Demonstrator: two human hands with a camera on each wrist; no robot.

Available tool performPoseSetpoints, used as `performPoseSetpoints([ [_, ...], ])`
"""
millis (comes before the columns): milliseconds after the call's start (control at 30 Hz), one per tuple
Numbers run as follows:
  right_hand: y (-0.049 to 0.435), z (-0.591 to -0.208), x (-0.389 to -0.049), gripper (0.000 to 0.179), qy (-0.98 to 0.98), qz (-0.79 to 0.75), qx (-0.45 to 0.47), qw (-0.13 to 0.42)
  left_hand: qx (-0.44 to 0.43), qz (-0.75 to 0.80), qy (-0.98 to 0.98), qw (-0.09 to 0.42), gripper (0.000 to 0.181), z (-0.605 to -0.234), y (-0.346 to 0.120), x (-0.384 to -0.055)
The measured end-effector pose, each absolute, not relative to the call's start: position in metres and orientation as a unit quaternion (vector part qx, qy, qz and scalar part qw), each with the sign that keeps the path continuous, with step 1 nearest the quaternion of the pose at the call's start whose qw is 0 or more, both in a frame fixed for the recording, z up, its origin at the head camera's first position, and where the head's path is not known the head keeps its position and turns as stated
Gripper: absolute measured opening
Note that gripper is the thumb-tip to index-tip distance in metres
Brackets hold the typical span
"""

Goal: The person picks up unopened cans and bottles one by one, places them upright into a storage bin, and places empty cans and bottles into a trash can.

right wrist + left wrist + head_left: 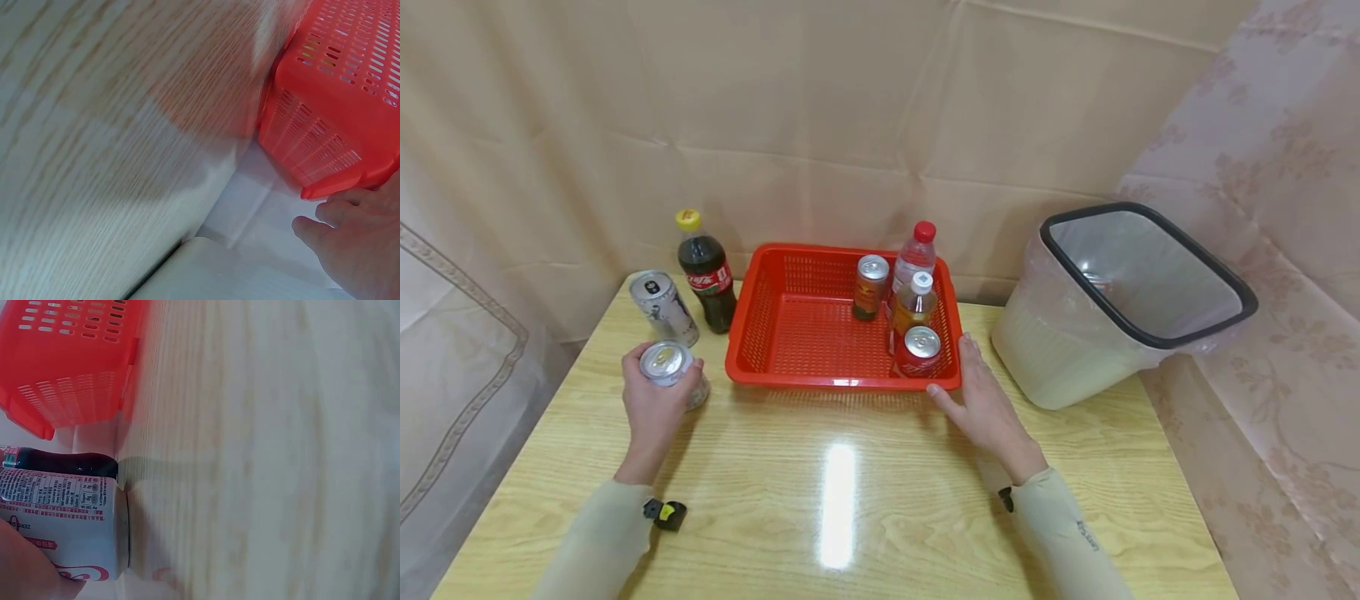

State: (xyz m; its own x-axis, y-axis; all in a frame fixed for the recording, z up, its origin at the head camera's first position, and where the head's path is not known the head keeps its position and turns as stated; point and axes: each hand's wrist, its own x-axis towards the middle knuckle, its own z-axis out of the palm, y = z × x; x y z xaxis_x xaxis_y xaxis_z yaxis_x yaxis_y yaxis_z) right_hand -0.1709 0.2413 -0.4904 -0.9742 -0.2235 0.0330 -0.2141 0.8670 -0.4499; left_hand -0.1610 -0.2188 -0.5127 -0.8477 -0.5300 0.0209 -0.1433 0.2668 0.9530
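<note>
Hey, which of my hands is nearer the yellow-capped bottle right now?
Left. Your left hand grips a can close in front of the bottle; your right hand is across the basket from it, at the basket's near right corner.

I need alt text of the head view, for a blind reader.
A person's left hand grips a can left of a red basket on a table; the right hand touches the basket's near right corner. The basket holds two bottles and two cans; a cola bottle and another can stand to its left, a bin to its right.
</note>
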Motion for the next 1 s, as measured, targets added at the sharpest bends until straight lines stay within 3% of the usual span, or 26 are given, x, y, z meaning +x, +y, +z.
performPoseSetpoints([
  [367, 0.241, -0.489, -0.17, 0.105, 0.965, -0.237, -0.115, 0.008, 0.208, -0.551, -0.786, 0.186, 0.072, -0.511, -0.222, -0.156],
  [1000, 0.241, -0.489, -0.171, 0.104, 0.965, -0.233, -0.12, 0.008, 0.146, -0.595, -0.741, 0.275, 0.056, -0.472, -0.218, -0.143],
])
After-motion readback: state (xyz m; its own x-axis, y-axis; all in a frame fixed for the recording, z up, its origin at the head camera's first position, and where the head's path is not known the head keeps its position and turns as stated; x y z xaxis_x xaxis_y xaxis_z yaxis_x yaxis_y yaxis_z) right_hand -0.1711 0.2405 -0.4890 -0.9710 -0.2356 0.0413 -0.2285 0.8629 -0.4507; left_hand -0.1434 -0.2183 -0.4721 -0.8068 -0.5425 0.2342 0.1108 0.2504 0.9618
